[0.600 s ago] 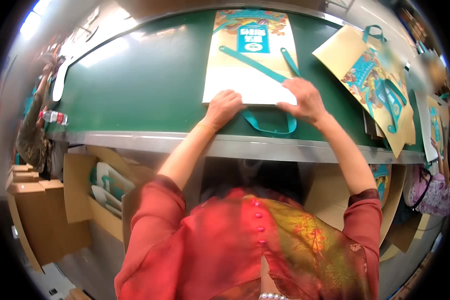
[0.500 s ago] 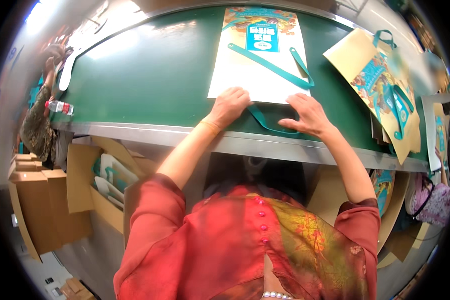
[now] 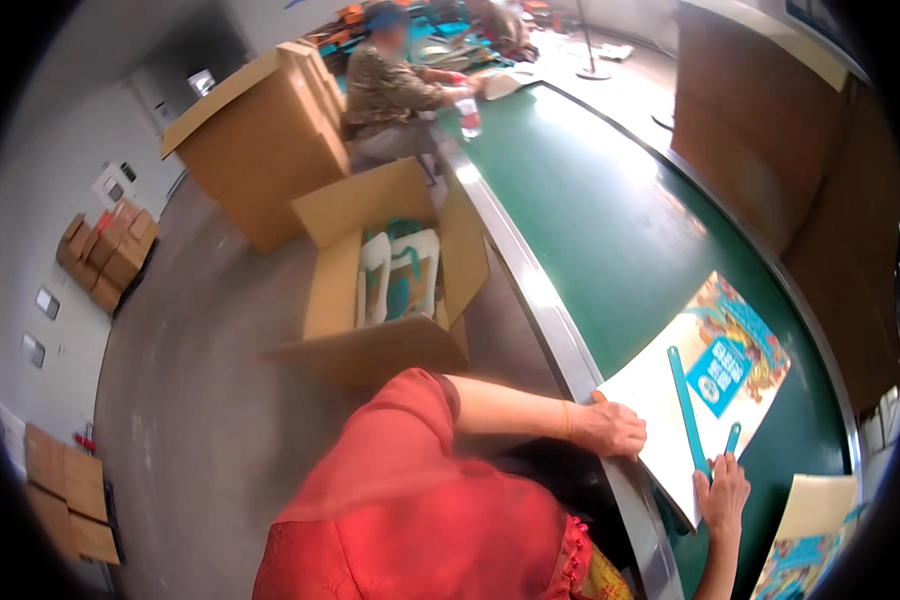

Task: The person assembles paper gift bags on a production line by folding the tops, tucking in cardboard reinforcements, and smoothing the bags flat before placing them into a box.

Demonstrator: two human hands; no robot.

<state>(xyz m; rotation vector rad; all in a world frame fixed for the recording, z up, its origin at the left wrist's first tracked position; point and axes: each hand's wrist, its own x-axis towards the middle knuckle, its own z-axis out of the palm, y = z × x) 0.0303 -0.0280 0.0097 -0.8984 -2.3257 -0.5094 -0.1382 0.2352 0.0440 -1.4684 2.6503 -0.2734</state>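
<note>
A flat paper bag, cream with a colourful printed band and a blue label, lies on the green table. A teal strap handle runs across its face. My left hand is closed at the bag's near left edge, fingers curled over it. My right hand lies at the bag's near right side, closed over the strap's bend; one strap end sticks out beyond the fingers. What lies beneath the right palm is hidden.
Another printed bag lies at the lower right. An open cardboard box with white and teal bags stands left of the metal table edge. A person sits at the far end near a bottle. Tall cartons stand behind.
My view has swung left, bringing the open box and the seated person into fuller sight. My right hand has moved from the bag's near edge onto the strap; my left stays at the edge.
</note>
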